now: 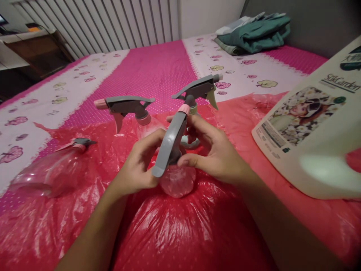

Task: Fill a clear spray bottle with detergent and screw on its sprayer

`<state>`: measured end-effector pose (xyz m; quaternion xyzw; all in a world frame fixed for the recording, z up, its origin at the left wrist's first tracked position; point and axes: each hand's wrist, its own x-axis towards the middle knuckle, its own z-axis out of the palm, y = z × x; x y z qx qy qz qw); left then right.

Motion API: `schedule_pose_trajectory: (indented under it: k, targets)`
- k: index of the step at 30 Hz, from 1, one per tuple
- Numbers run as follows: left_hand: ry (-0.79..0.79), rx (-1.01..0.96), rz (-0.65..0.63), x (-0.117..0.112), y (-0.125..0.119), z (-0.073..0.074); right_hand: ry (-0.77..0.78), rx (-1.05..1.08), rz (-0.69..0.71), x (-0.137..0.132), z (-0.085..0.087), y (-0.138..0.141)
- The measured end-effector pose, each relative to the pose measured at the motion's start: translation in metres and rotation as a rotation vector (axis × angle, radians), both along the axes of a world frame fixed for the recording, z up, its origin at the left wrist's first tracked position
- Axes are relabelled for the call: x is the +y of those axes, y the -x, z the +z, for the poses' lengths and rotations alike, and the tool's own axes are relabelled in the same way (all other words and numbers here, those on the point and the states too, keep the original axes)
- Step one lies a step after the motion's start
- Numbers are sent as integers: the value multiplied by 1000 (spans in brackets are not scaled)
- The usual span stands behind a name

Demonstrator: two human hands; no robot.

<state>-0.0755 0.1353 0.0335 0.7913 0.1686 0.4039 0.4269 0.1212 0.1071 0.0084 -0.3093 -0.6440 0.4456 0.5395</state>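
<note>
A clear spray bottle (178, 180) with a grey trigger head (172, 139) and pink nozzle stands in front of me on red plastic sheeting. My left hand (142, 163) curls around its left side, some fingers hidden behind the head. From the right, my right hand (217, 150) is closed around the neck, its thumb against the base of the head. Just behind stands a second spray bottle with a grey head (197, 88) and yellowish trigger. Left of it is a third spray head (125, 103), grey with a pink nozzle and collar, on a partly hidden clear bottle.
Another clear spray bottle (50, 171) lies on its side at left. A large cream SilkGarden jug (318, 150) leans into view at right. Red plastic sheeting (169, 233) covers the near bed. Folded clothes (254, 34) lie at the back right, near a slatted white panel (113, 22).
</note>
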Motion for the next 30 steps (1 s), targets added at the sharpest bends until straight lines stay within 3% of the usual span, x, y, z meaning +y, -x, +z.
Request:
schedule_pose_trajectory:
  k: [4,16,20,25,30]
  targets:
    - [-53,-6,8,4,4,-3,-11,-35,-16,0,3,0]
    - [-22,93,-1,4,10,-1,-247,-151,-165,-1,1,-1]
    - [76,129,-17,4,12,-6,-171,-64,-105,-1,-2,-1]
    - [117,179,-5,5,14,-10,30,131,105,0,3,1]
    - [168,66,18,3,12,-8,83,186,109,-1,8,4]
